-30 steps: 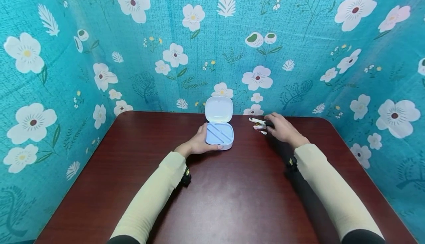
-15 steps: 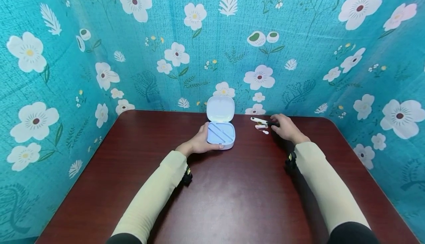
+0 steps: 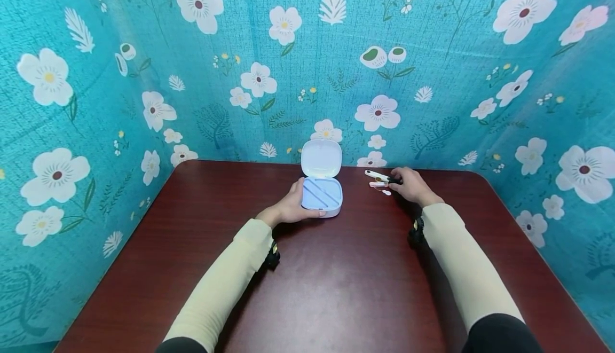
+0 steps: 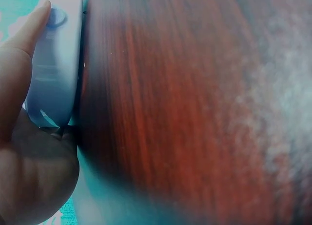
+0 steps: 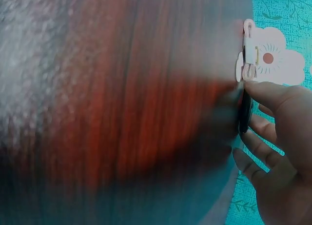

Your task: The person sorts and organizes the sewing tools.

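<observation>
A pale blue case (image 3: 321, 195) stands near the table's far edge, its hinged lid (image 3: 321, 159) raised and diagonal dividers inside. My left hand (image 3: 290, 206) grips its left side; in the left wrist view the thumb (image 4: 27, 34) lies along the case's front, beside a round button. To the right, my right hand (image 3: 414, 186) pinches the black end of a slim white-and-black item (image 3: 377, 174), whose exact kind is unclear. Beside it lie a small pale bundle (image 3: 378, 185) and a white teardrop-shaped piece (image 3: 386, 193). In the right wrist view, the thumb (image 5: 265, 93) sits at the black part (image 5: 245, 110).
The dark red-brown table (image 3: 355, 278) spreads out before me, with a shine in its middle. Teal floral cloth (image 3: 288, 75) hangs close behind it and along both sides. Black wrist cameras (image 3: 272, 257) sit under the sleeves.
My right hand has shifted slightly around the black end, its fingers settling closer to it. My left hand keeps its hold on the case. The whole head view has drifted a little.
</observation>
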`<state>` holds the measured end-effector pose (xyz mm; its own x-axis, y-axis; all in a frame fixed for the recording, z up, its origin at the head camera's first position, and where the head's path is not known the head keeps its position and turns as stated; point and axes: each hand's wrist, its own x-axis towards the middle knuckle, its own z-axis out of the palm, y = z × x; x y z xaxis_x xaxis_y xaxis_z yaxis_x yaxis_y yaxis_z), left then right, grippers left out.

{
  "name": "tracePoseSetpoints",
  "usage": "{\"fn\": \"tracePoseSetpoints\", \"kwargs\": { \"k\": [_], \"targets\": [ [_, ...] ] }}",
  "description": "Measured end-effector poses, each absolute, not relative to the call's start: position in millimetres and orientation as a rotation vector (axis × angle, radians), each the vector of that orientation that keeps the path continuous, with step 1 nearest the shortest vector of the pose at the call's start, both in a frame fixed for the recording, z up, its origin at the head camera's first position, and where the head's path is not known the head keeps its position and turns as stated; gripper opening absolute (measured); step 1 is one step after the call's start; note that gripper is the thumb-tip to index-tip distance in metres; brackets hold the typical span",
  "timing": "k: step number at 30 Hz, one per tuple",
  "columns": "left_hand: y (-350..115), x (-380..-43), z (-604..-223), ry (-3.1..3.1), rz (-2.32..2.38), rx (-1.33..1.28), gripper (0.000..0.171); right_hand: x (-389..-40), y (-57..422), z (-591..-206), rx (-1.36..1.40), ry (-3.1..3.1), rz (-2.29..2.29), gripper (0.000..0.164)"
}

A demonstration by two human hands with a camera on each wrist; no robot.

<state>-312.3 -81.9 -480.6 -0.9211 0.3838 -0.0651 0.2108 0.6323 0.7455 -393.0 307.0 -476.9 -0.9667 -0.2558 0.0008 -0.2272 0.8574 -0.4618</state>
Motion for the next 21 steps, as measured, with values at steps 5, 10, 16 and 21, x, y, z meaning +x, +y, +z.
{"fn": "tracePoseSetpoints", "kwargs": {
  "k": [5,10,16,21],
  "targets": [
    [-80.9,-312.3,-481.7,2.64,1.166,0.496,0.126,-394.3,302.0,-478.8,-0.384,2.982,-0.701,0.042],
    [-80.3,-312.8,-484.4,2.627,1.17,0.494,0.126,-393.8,295.8,-481.3,-0.368,3.011,-0.666,0.032],
    [-80.4,-313.3,-486.0,2.627,1.159,0.477,0.127,-394.4,288.1,-480.9,-0.376,3.035,-0.614,0.023],
    [-81.0,-313.2,-486.6,2.634,1.155,0.472,0.128,-394.3,286.4,-480.1,-0.396,3.006,-0.671,0.02]
  ]
}}
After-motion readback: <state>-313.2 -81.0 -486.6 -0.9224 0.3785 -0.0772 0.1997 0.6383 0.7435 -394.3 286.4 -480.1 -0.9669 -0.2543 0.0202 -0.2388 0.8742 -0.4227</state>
